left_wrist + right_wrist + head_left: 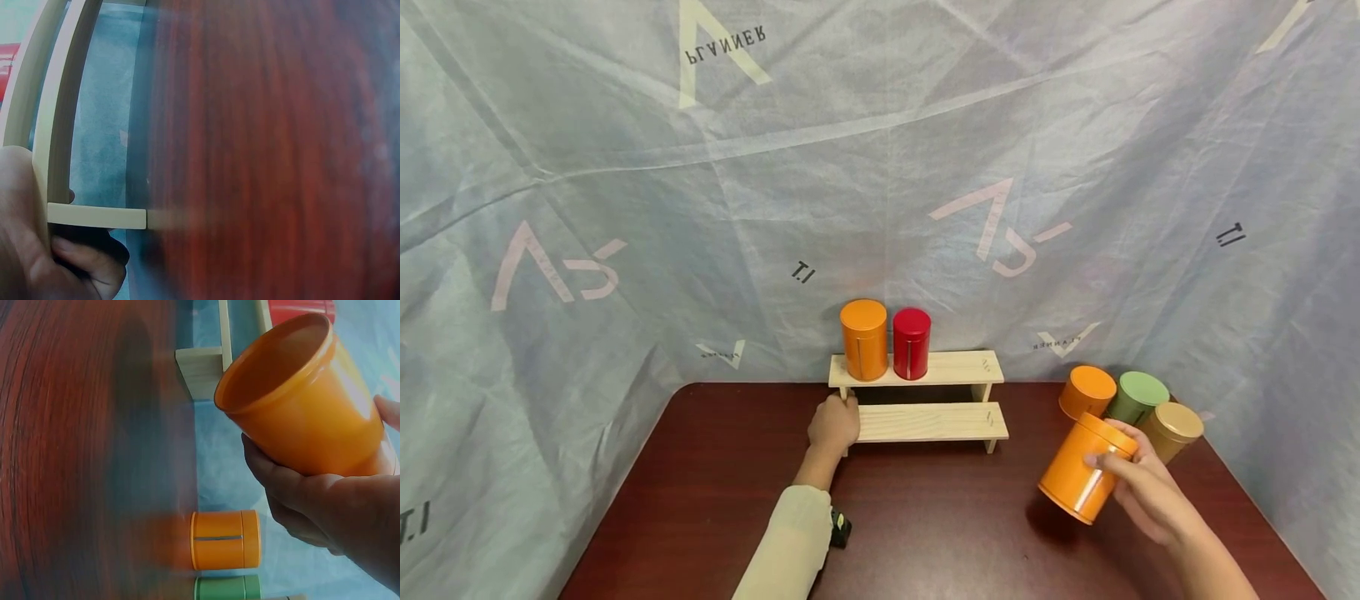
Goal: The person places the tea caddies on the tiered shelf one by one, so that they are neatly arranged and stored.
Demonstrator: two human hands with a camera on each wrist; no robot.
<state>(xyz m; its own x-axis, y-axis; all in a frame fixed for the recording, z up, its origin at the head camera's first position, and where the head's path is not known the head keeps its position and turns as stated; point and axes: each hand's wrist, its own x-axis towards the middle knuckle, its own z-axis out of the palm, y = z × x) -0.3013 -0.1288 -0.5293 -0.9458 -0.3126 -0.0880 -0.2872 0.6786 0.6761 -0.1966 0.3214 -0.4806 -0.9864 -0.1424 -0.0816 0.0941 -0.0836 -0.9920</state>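
My right hand point(1150, 487) grips an orange tin canister point(1086, 468) around its side and holds it tilted above the table; its recessed bottom faces the right wrist camera point(281, 369). My left hand point(835, 423) holds the left end of the lower step of a two-tier wooden rack point(925, 423), with fingers curled round the board beside its leg point(97, 216). On the rack's upper step stand an orange canister point(865, 342) and a narrower red canister point(912, 346), side by side toward the left.
At the table's back right corner stand a shorter orange canister point(1086, 393), a green canister point(1138, 398) and a tan canister point(1172, 429), close together. Grey printed cloth point(880, 167) hangs behind the dark red-brown table point(925, 525). A black band point(841, 528) shows at the left wrist.
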